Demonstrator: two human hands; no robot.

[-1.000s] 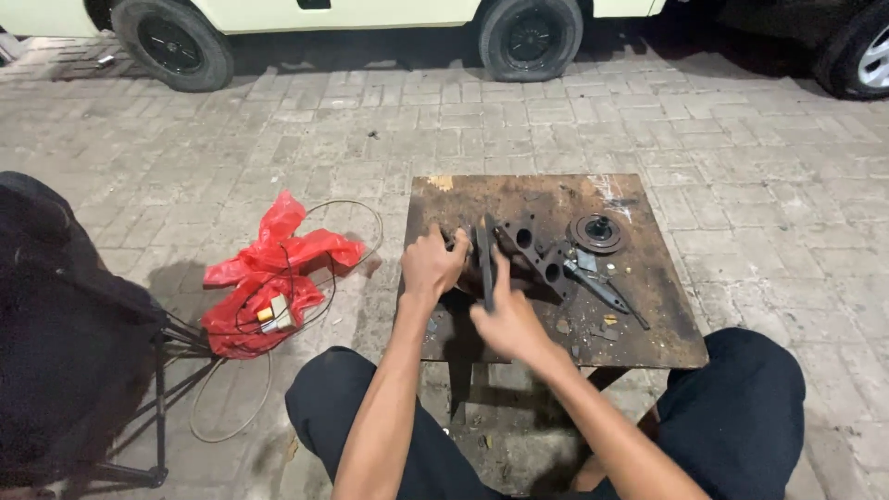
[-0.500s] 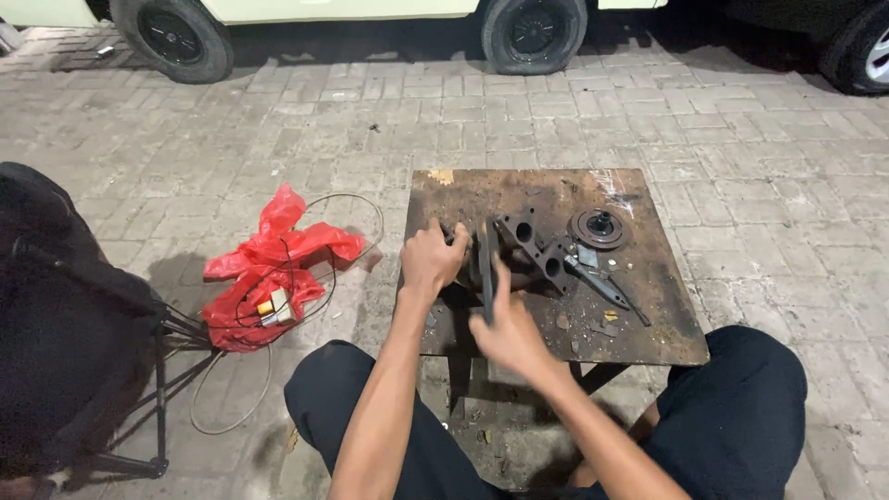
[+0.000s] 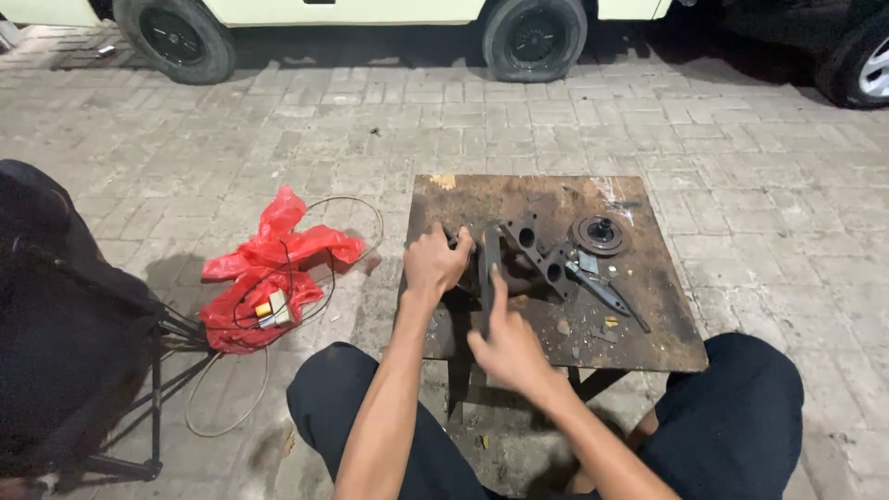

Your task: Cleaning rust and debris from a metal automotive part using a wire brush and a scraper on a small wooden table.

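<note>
Hands point(image 3: 435, 261) point(image 3: 505, 347) on dark metal part point(image 3: 519, 255), near table point(image 3: 667, 343) front-left edge

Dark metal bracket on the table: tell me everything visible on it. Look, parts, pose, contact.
The dark metal bracket looks like cast metal, grimy and near black, with at least two round holes through its flat body. It lies near the middle of the rusty table, left of a round disc part. The left hand grips at its left end; the right hand has a finger raised along an upright dark piece beside it. Exact contact is unclear.
</note>
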